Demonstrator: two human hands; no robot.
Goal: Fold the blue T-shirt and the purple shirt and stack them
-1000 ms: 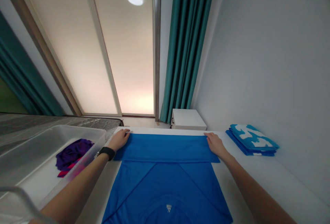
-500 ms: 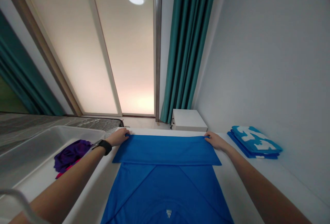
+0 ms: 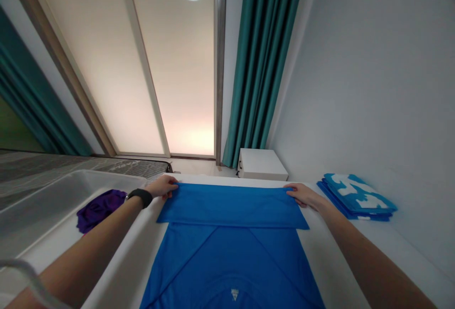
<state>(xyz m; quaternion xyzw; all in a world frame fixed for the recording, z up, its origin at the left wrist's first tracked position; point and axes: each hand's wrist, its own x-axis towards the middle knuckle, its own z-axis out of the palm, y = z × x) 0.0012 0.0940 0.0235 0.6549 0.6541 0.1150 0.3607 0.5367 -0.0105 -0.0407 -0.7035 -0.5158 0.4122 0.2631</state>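
Narrowly pinched, both hands on blue shirt

Shirt: plain blue, thin smooth fabric, laid out on the white table. Hem end is doubled back in a straight band, its outer fold near the table's far edge and roughly parallel to it. Band ends project past the body on both sides. Two diagonal seams and minor creases noted. Curved neckline, with small pale triangular mark, faces the table's near side
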